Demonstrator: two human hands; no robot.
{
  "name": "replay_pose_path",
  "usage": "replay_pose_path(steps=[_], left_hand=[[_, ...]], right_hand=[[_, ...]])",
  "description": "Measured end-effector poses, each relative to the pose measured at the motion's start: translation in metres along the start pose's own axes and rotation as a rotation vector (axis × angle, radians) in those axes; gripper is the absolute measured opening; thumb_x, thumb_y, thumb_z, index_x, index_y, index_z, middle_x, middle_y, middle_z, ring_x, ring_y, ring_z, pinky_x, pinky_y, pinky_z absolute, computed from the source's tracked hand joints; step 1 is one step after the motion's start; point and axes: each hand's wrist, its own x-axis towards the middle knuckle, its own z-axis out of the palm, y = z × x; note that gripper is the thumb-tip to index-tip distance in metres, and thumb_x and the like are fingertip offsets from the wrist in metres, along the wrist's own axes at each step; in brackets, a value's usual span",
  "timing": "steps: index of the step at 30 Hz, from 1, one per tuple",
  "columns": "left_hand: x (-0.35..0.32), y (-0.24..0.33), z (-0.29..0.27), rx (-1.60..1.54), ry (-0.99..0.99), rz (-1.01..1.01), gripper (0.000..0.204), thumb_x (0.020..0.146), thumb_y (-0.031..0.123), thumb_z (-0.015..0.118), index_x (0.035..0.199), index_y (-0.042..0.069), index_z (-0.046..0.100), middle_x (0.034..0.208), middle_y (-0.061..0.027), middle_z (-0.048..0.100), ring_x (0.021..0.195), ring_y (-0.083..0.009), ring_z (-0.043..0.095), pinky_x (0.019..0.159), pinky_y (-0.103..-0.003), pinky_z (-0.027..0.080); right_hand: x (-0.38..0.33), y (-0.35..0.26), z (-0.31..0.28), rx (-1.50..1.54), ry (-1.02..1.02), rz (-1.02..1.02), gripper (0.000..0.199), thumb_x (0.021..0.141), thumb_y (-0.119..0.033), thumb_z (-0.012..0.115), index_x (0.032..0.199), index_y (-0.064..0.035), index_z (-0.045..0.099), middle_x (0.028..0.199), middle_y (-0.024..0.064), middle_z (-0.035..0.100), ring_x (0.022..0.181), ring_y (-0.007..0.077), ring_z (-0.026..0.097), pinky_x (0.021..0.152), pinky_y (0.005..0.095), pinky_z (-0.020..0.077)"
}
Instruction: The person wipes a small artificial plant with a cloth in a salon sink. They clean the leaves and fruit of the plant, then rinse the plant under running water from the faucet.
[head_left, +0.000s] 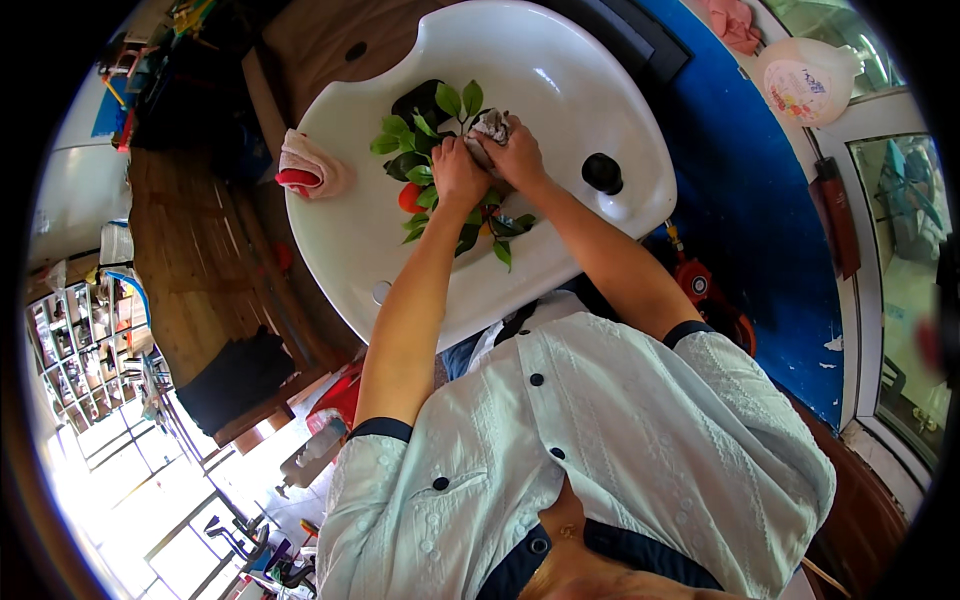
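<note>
A plant with green leaves [448,98] and a round orange-red fruit [411,197] lies in the white basin [560,90]. My left hand [460,176] is closed on the plant among its leaves, though the stem under the fingers is hidden. Close beside it, my right hand [516,158] grips a crumpled greyish cloth [491,124] and presses it against the plant. Both hands nearly touch each other above the basin's bottom. Some leaves hang out below my wrists.
A folded pink towel [318,168] hangs over the basin's left rim. A black round fitting [602,173] stands inside at the right. Wooden boards [190,240] are on the left; a blue wall panel [740,180] and a pale plastic bottle [800,82] are on the right.
</note>
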Motion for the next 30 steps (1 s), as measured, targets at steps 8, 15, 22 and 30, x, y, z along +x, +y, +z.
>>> replay_pose_path(steps=[8,15,22,30], left_hand=[[0.0,0.01,-0.015,-0.131,0.11,0.07,0.071,0.051,0.03,0.079,0.111,0.008,0.049,0.108,-0.0115,0.052,0.102,-0.0307,0.045,0.092,-0.037,0.035],[-0.018,0.017,-0.006,-0.274,0.109,0.001,0.082,0.053,0.021,0.078,0.121,0.005,0.036,0.112,-0.0122,0.052,0.105,-0.0322,0.043,0.093,-0.039,0.034],[-0.014,0.015,-0.027,-0.356,0.058,-0.009,0.076,0.054,0.019,0.078,0.121,0.011,0.042,0.11,-0.0106,0.054,0.103,-0.0303,0.046,0.093,-0.038,0.033],[0.004,-0.003,-0.037,-0.631,-0.011,-0.091,0.052,0.067,0.002,0.064,0.116,0.007,0.05,0.105,-0.0087,0.057,0.096,-0.0203,0.054,0.086,-0.029,0.041]], right_hand=[[0.036,-0.014,-0.036,0.493,-0.2,0.276,0.039,0.074,-0.033,0.068,0.09,0.0015,0.06,0.079,0.0138,0.064,0.074,0.0268,0.062,0.063,0.036,0.0468],[0.044,-0.014,-0.028,0.041,-0.514,0.019,0.038,0.069,-0.028,0.072,0.094,-0.0017,0.061,0.081,0.0077,0.062,0.071,0.0153,0.059,0.062,0.029,0.0474],[0.057,0.007,-0.028,0.64,-0.351,0.835,0.023,0.079,-0.014,0.059,0.099,-0.0011,0.059,0.09,0.0124,0.061,0.077,0.0214,0.061,0.065,0.0353,0.0497],[-0.01,-0.009,0.017,0.641,-0.186,0.119,0.032,0.082,-0.024,0.061,0.107,-0.0044,0.055,0.098,0.0067,0.058,0.088,0.015,0.056,0.076,0.029,0.0461]])
